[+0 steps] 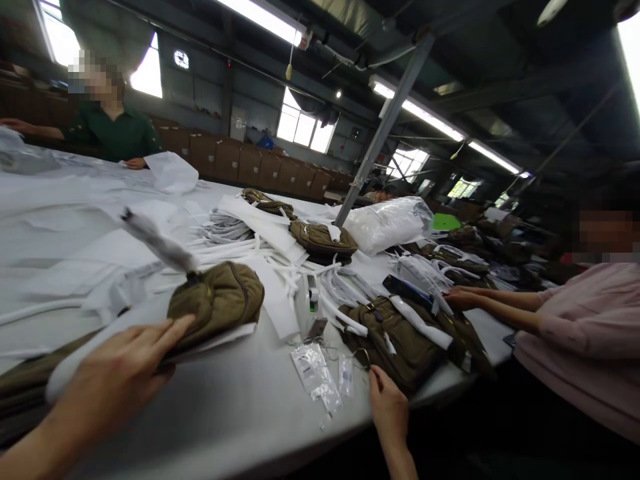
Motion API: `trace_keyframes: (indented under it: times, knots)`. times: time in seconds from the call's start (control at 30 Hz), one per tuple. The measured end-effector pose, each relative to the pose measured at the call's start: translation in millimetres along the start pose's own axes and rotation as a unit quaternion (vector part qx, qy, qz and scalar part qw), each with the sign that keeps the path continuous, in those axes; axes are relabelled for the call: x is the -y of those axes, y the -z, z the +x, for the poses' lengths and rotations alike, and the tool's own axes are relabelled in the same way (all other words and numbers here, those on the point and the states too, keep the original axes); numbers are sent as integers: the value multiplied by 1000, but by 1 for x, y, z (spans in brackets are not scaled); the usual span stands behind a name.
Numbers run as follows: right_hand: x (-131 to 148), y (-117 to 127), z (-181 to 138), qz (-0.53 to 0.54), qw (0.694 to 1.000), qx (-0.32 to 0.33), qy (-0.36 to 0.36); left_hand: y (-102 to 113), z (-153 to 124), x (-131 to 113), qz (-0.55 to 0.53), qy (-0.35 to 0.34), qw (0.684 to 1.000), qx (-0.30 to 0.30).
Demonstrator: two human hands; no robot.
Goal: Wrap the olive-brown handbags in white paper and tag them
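Note:
My left hand [120,367] grips the near edge of a small olive-green bag [225,300], fingers on top and thumb underneath. The bag is tilted, and a strap wrapped in white material sticks up from its far side. My right hand [390,403] is closed in a pinch on a thin string [364,353], which loops up from the fingertips. Just left of that hand, small clear plastic packets [317,377] with printed labels lie on the white table [240,413]. Beyond it rests another olive-green bag [395,340] with a white-wrapped strap across it.
More olive bags [323,241] and white wrapped strips lie at the table's middle. A big clear plastic sack [393,223] stands near a metal post [383,127]. A co-worker in pink [585,340] handles bags at right; another in green [113,133] works across the table.

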State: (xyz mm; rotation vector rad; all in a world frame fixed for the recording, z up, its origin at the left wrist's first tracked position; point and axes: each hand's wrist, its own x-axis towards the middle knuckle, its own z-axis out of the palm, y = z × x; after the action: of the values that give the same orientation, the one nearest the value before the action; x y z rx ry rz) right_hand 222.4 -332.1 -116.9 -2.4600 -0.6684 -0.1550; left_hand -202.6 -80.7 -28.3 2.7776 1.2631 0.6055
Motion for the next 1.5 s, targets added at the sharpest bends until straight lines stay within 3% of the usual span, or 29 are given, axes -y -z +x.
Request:
trace_keyframes:
  times: [0.07, 0.13, 0.23, 0.33, 0.47, 0.73, 0.9, 1.0, 1.13, 1.27, 1.37, 1.5]
  knots:
    - [6, -4, 1, -89, 994, 57, 16, -35, -22, -17, 28, -52, 994, 89]
    - [11, -10, 4, -148, 985, 83, -21, -68, -44, -35, 54, -78, 985, 142]
    - [15, -23, 9, -165, 981, 78, -65, -101, -69, -58, 79, -85, 985, 127]
    - [17, -40, 11, -155, 982, 62, -84, -112, -81, -70, 66, -62, 992, 92]
    - [16, -49, 16, -127, 987, 56, -76, -111, -82, -75, 50, -33, 995, 84]
    - [10, -37, 22, -45, 996, 61, -41, -110, -80, -77, 32, -20, 994, 101]
    - [38, 0, 23, 65, 995, 70, 30, -114, -78, -64, -29, -23, 991, 128]
    - [76, 43, 24, 204, 965, 96, 136, -108, -72, -57, -102, -18, 986, 129]
    - [129, 83, 10, 302, 920, 171, 183, -74, -51, -69, -260, -34, 964, 35]
    - [162, 77, -19, 389, 869, 256, 168, -29, -26, -103, -411, 15, 910, -44]
    - [179, 61, -44, 436, 822, 333, 152, -17, -15, -126, -480, 41, 876, 18]
    - [201, 50, -73, 458, 798, 362, 152, -27, -13, -140, -530, 87, 838, 95]
